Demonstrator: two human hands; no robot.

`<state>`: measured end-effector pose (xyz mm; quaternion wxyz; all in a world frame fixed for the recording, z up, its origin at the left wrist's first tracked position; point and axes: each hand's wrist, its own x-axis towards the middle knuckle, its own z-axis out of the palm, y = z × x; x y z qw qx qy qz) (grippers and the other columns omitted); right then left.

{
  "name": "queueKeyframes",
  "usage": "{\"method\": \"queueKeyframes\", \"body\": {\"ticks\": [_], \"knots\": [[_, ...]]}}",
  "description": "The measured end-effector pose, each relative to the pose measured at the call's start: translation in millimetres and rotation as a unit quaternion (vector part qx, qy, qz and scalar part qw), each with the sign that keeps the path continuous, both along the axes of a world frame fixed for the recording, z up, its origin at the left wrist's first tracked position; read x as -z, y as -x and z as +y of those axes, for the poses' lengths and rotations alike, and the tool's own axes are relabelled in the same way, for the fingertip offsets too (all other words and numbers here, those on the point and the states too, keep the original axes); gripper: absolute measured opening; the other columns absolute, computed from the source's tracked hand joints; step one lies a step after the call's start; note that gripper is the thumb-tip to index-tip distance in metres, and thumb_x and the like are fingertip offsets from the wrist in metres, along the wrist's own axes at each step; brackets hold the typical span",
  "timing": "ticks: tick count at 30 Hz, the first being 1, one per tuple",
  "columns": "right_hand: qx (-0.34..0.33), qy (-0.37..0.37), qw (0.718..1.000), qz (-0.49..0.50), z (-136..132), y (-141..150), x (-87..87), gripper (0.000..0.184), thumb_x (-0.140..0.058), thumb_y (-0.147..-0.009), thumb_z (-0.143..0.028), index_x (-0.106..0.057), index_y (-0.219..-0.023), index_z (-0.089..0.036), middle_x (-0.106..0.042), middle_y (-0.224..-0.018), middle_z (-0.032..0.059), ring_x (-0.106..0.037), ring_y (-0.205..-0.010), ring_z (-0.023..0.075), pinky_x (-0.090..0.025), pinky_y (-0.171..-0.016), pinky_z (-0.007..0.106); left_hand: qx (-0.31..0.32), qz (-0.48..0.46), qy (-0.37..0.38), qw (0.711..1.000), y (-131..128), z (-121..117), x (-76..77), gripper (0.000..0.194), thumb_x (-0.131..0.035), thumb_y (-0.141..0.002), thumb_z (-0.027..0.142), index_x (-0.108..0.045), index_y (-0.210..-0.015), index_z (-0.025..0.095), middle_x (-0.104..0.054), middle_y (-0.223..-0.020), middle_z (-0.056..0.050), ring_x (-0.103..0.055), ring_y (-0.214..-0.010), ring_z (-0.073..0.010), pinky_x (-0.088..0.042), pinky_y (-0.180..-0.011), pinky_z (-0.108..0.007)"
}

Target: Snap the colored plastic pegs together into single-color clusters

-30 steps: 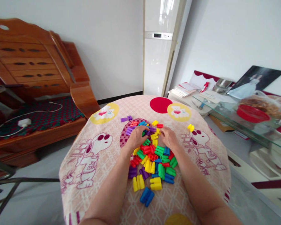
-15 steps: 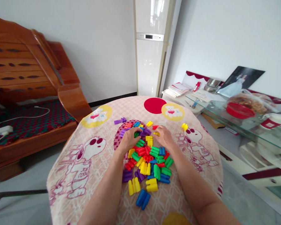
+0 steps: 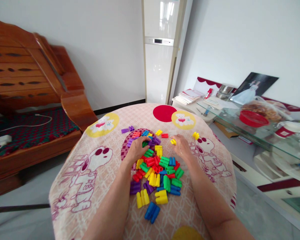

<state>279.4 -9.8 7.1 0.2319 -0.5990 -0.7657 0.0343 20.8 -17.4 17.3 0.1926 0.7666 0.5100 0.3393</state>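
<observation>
Plastic building blocks shaped like joined tubes lie in a loose pile on the cloth-covered round table. My left hand is at the far left of the pile, its fingers curled around a green block that they partly hide. To the right of the pile, my right hand pinches a small yellow block at its fingertips. Between the hands lie another yellow block and a red block. Nearest to me is a blue block.
One yellow block lies apart at the right, and purple blocks lie at the far left. A wooden bench stands left. On the right, a glass shelf carries a red bowl. A tall white cabinet-like unit stands behind.
My right hand has moved right, away from the red block, with the yellow block in its fingers. My left hand has stayed nearly in place.
</observation>
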Motion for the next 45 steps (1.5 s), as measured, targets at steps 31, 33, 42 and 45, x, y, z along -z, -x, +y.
{"method": "queueKeyframes", "body": {"ticks": [31, 33, 42, 45], "knots": [[0.308, -0.071, 0.948, 0.033, 12.6, -88.8, -0.5, 0.027, -0.057, -0.078, -0.023, -0.079, -0.094, -0.018, -0.075, -0.084, 0.0105, -0.063, -0.074, 0.0205, -0.040, -0.066, 0.028, -0.003, -0.006, 0.003, 1.000, 1.6, 1.9, 2.9, 0.032, -0.059, -0.073, 0.017, -0.071, -0.102, 0.018, -0.075, -0.107, -0.007, -0.070, -0.101, -0.0261, -0.053, -0.096, -0.040], [0.283, -0.075, 0.954, 0.061, 10.1, -76.7, -5.1, 0.028, -0.058, -0.080, -0.024, -0.078, -0.098, -0.017, -0.076, -0.086, 0.0108, -0.065, -0.076, 0.0219, -0.043, -0.069, 0.029, -0.002, -0.007, 0.005, 1.000, 1.2, 2.1, 3.1, 0.032, -0.059, -0.073, 0.017, -0.071, -0.103, 0.018, -0.075, -0.107, -0.007, -0.070, -0.102, -0.0260, -0.053, -0.097, -0.041], [-0.125, 0.067, 0.986, 0.093, -17.1, 31.5, -11.1, 0.014, -0.066, -0.081, -0.019, -0.077, -0.090, -0.020, -0.076, -0.085, 0.0047, -0.069, -0.077, 0.0173, -0.047, -0.071, 0.025, -0.007, -0.009, 0.007, 1.000, 2.0, 0.0, 0.0, 0.033, -0.059, -0.073, 0.016, -0.072, -0.102, 0.019, -0.075, -0.108, -0.005, -0.069, -0.101, -0.0250, -0.054, -0.095, -0.038], [-0.139, 0.112, 0.984, 0.029, -23.8, 41.2, -13.3, 0.022, -0.075, -0.078, -0.022, -0.076, -0.100, -0.022, -0.076, -0.083, 0.0029, -0.069, -0.077, 0.0179, -0.046, -0.070, 0.024, -0.027, -0.011, 0.009, 1.000, 4.7, -0.2, -0.2, 0.033, -0.059, -0.072, 0.014, -0.073, -0.101, 0.020, -0.076, -0.105, -0.004, -0.069, -0.101, -0.0245, -0.054, -0.095, -0.037]]}}
